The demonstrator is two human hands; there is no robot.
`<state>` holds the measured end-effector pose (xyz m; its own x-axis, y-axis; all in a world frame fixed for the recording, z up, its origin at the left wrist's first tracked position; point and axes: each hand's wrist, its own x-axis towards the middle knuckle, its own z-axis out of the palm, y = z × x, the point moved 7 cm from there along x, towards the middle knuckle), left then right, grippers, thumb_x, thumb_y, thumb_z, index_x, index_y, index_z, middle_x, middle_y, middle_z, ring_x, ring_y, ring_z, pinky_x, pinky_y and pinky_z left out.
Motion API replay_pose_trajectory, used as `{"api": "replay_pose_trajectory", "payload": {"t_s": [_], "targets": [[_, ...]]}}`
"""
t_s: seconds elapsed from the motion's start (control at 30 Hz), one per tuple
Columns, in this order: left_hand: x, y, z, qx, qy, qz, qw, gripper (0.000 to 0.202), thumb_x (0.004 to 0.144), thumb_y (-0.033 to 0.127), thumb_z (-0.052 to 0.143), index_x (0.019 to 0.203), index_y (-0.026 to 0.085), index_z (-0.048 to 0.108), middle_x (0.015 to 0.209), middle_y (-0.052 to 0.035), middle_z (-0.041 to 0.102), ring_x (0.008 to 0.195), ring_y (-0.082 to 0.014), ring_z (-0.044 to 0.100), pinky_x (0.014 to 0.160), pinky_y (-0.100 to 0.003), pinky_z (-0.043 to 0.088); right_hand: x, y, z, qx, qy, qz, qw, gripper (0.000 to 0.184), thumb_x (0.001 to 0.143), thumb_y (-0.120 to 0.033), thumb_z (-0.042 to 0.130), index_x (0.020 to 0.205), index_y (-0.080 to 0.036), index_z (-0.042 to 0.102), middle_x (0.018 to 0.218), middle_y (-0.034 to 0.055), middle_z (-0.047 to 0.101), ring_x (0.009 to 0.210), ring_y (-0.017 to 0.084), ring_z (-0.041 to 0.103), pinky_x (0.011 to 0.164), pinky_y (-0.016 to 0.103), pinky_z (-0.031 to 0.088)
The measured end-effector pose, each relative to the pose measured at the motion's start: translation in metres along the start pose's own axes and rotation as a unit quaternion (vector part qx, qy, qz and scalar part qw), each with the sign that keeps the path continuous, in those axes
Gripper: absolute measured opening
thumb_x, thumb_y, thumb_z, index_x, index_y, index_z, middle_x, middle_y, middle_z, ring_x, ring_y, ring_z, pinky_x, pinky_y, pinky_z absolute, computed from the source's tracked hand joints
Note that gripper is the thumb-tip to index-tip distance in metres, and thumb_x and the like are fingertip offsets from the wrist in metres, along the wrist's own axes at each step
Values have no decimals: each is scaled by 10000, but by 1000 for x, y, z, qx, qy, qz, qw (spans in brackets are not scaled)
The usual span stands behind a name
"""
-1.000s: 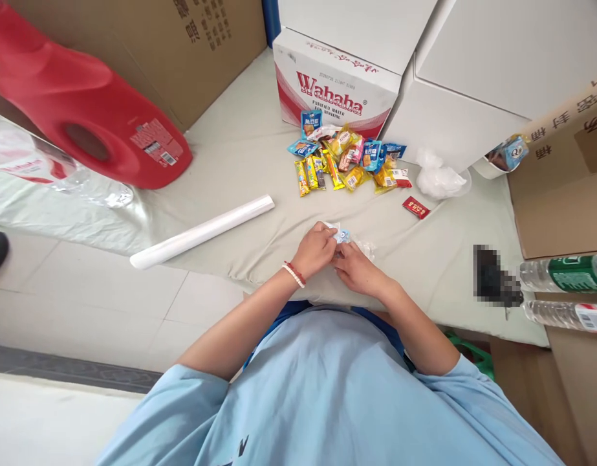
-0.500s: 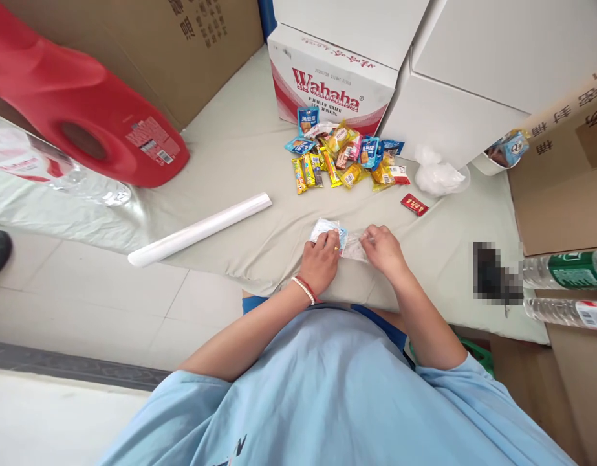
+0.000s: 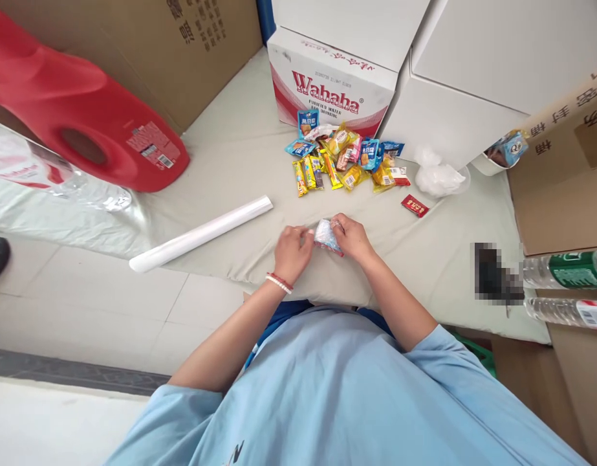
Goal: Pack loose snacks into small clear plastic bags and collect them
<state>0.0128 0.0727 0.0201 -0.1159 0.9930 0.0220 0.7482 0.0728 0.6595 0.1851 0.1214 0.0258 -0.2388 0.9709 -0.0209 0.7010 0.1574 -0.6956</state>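
Note:
A small clear plastic bag point(image 3: 324, 234) with a blue-and-white snack packet inside is held between both hands above the cloth-covered table point(image 3: 240, 155). My left hand point(image 3: 292, 252), with a bead bracelet on the wrist, pinches the bag's left side. My right hand point(image 3: 352, 237) grips its right side with curled fingers. A pile of several colourful snack packets point(image 3: 344, 160) lies farther back, beyond the hands.
A white roll point(image 3: 201, 233) lies to the left. A red jug point(image 3: 79, 110) lies at far left. A Wahaha carton point(image 3: 333, 84), white boxes, crumpled clear plastic point(image 3: 436, 176) and a red packet point(image 3: 415, 206) lie behind. Water bottles point(image 3: 567, 270) lie at right.
The bag lay spread flat on the cloth under both hands half a second ago. Now the hands have drawn together and bunched it up between them, slightly to the left.

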Motion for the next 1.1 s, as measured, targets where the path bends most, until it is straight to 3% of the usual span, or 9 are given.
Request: {"api": "replay_pose_trajectory", "payload": {"t_s": [0.1, 0.2, 0.37, 0.47, 0.57, 0.67, 0.8, 0.93, 1.1], "targets": [[8, 19, 21, 64, -79, -4, 995, 347, 995, 411, 505, 975, 158, 742, 980, -136, 688, 1000, -301, 623, 949, -435, 497, -6, 6, -3, 47, 15, 22, 999, 262, 971, -343, 443, 1018, -222, 671, 912, 37, 718, 831, 197, 625, 820, 309, 490], [-3, 47, 20, 109, -37, 26, 993, 328, 998, 393, 528, 1079, 150, 732, 1062, -150, 683, 1041, -308, 603, 940, -431, 473, -20, 15, -8, 165, 16, 72, 984, 301, 973, -461, 480, 1058, -233, 656, 810, -3, 682, 733, 178, 624, 731, 295, 517], [-53, 98, 41, 147, -45, 222, 963, 347, 1044, 326, 459, 1254, 172, 689, 1145, -154, 681, 1069, -299, 586, 906, -459, 432, -65, 33, -19, 318, 23, 119, 940, 438, 958, -642, 520, 1088, -238, 626, 967, 28, 725, 868, 197, 682, 775, 320, 568], [-84, 115, 71, 135, -132, 352, 917, 303, 1026, 225, 449, 1047, 173, 747, 1033, -132, 706, 1064, -277, 595, 965, -478, 415, -87, 50, -27, 311, 35, 132, 941, 403, 926, -567, 611, 1139, -224, 621, 1060, 52, 748, 978, 215, 695, 912, 364, 565], [-100, 120, 86, 95, -200, 416, 882, 261, 986, 198, 494, 917, 178, 745, 1033, -117, 734, 1096, -255, 610, 1027, -467, 413, -96, 61, -27, 336, 10, 117, 935, 395, 921, -474, 631, 1217, -213, 609, 1165, 72, 753, 1077, 221, 699, 1001, 394, 544], [-100, 122, 81, 53, -224, 418, 879, 227, 969, 191, 515, 970, 193, 743, 1134, -89, 765, 1146, -238, 636, 1069, -462, 421, -97, 61, -25, 349, -27, 85, 933, 411, 913, -388, 627, 1284, -214, 600, 1220, 70, 749, 1121, 219, 695, 1027, 397, 535], [-93, 117, 50, 20, -198, 433, 879, 249, 986, 185, 507, 1108, 201, 724, 1311, -89, 737, 1312, -243, 603, 1100, -446, 466, -96, 75, -40, 321, 11, 94, 942, 327, 913, -354, 595, 1205, -213, 639, 1152, 56, 765, 1069, 224, 707, 989, 396, 554], [-70, 61, 8, 70, -64, 355, 930, 312, 993, 200, 522, 1265, 269, 657, 1313, -93, 727, 1289, -280, 639, 1054, -494, 525, -99, 140, -120, 387, 191, 139, 891, 299, 896, -384, 674, 1151, -228, 663, 1137, 34, 762, 1002, 194, 719, 901, 337, 577], [-66, -4, -6, 156, 39, 315, 935, 472, 987, 246, 549, 1458, 213, 542, 1268, -161, 733, 1185, -353, 700, 982, -528, 561, -111, 269, -264, 445, 480, 282, 701, 208, 831, -232, 776, 959, -213, 613, 805, -44, 680, 623, 89, 615, 583, 195, 534]]}}
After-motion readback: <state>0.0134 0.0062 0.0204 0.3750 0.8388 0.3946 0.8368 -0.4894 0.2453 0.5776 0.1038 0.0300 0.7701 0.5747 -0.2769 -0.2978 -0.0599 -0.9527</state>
